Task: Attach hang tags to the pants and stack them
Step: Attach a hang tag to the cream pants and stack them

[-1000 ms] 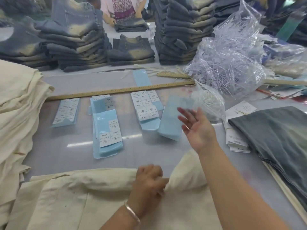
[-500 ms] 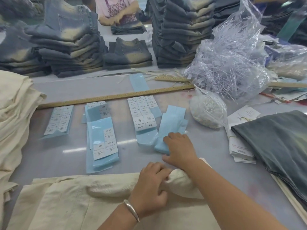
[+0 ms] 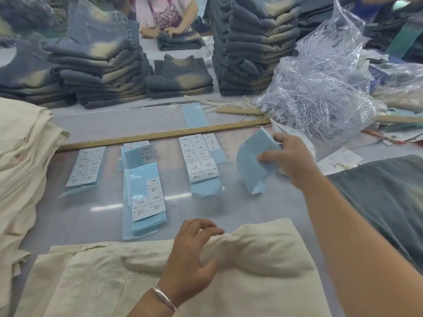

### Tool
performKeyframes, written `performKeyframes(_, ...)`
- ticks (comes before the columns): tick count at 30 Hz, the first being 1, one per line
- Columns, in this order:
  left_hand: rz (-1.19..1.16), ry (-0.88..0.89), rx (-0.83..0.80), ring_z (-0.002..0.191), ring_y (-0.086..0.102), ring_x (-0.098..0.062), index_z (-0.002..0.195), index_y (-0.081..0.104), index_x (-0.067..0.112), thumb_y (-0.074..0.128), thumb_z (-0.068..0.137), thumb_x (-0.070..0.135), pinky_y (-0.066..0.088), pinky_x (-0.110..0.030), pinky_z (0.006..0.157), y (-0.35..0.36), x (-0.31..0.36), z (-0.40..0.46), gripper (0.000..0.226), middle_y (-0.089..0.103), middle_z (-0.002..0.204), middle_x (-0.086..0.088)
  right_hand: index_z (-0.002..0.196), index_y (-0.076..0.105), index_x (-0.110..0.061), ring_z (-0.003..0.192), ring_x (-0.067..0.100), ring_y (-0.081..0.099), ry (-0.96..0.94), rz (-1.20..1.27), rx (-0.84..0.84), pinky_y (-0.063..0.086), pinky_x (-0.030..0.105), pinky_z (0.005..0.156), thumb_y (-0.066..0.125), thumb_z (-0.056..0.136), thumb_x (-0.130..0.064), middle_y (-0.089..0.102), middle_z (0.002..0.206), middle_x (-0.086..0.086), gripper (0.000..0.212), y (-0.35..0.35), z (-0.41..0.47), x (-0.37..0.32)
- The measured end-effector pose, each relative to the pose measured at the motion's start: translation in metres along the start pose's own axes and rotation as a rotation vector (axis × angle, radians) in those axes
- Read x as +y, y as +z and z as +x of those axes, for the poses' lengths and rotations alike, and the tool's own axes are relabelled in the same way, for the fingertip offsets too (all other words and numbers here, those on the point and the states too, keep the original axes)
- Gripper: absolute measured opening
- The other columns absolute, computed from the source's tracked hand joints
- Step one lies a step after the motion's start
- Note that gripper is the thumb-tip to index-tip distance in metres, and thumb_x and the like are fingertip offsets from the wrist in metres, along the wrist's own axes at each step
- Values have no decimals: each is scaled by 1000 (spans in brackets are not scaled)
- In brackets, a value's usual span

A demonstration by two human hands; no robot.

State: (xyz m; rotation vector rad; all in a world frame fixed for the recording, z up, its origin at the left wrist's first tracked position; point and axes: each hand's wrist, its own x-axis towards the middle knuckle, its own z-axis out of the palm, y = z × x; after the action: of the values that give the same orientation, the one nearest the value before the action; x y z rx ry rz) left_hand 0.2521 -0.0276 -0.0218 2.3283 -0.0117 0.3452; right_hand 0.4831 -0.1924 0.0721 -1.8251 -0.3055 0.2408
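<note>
Two grips | right hand (image 3: 290, 159) pinches blue tags (image 3: 253, 165) | left hand (image 3: 192, 252) grips cream pants (image 3: 251, 255)

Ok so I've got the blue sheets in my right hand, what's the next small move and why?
Probably bring the blue sheets down to the cream pants. Your right hand pinches them above the table, clear of the other sheet piles, while your left hand already grips a bunched fold of the pants, seemingly ready for them.

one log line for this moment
step: picking tags | right hand: holds blue tag stack above table | left hand: grips cream pants fold
</note>
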Motion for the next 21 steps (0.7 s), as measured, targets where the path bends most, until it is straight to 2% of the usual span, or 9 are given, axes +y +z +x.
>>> performKeyframes(2, -20, -17, 41, 111, 48, -8, 110, 68, 23, 53, 66, 27, 42, -29, 97, -3, 1, 6, 47, 54, 111, 11, 80, 75, -11, 63, 16, 64, 64, 234, -252, 51, 21, 55, 70, 54, 0, 69, 73, 5, 29, -16, -5, -26)
performKeyframes(5, -89, -119, 107, 113, 49, -4, 119, 59, 27, 57, 71, 33, 42, -29, 96, -4, 3, 13, 49, 55, 116, 14, 89, 76, -8, 67, 18, 66, 130, 325, -537, 54, 21, 59, 63, 60, 3, 70, 79, 8, 34, -18, -9, -44)
performKeyframes(8, -357, -326, 76, 119, 50, 2, 143, 32, 34, 70, 65, 60, 44, -20, 95, -8, 10, 20, 91, 51, 130, 20, 106, 62, 3, 69, 21, 64, 173, 400, -632, 54, 23, 61, 54, 61, 3, 66, 83, 12, 47, -8, -11, -45)
performKeyframes(10, -512, -364, 23, 122, 50, 3, 147, 24, 40, 76, 59, 64, 44, -20, 97, -8, 13, 26, 105, 50, 136, 22, 103, 60, -2, 67, 20, 65, 189, 446, -639, 53, 22, 58, 53, 62, 1, 66, 80, 9, 42, 0, -12, -42)
performKeyframes(11, -557, -352, 13, 121, 53, 0, 143, 34, 40, 78, 62, 59, 45, -24, 98, -8, 14, 29, 95, 55, 134, 19, 100, 61, -5, 67, 19, 65, 205, 479, -626, 53, 21, 57, 54, 63, 1, 66, 80, 9, 39, 3, -12, -39)
performKeyframes(13, -597, -338, 53, 110, 64, -13, 115, 63, 30, 80, 73, 40, 48, -35, 99, -6, 15, 35, 46, 70, 114, 7, 96, 62, -8, 66, 19, 65, 226, 529, -566, 53, 21, 57, 57, 64, 1, 66, 79, 9, 34, 8, -11, -33)
performKeyframes(15, -637, -372, 116, 94, 69, -23, 87, 71, 20, 78, 81, 18, 53, -36, 91, -3, 14, 40, 10, 74, 93, -3, 90, 66, -11, 64, 19, 66, 260, 568, -433, 53, 22, 55, 64, 65, 4, 68, 78, 8, 29, 12, -9, -25)
performKeyframes(19, -723, -414, 109, 84, 71, -14, 86, 74, 12, 69, 86, 2, 52, -17, 74, 1, 10, 46, 11, 76, 86, -4, 110, 63, -13, 70, 17, 69, 315, 538, -20, 56, 27, 58, 74, 80, -8, 69, 99, 10, 32, 16, -7, -1)
performKeyframes(21, -620, -436, 117, 75, 66, -14, 81, 71, 7, 70, 86, 6, 50, -20, 71, 5, 8, 51, 6, 72, 76, -7, 130, 50, -16, 83, 18, 66, 367, 352, 49, 55, 30, 64, 77, 80, -28, 61, 118, 10, 58, 20, -13, 16)
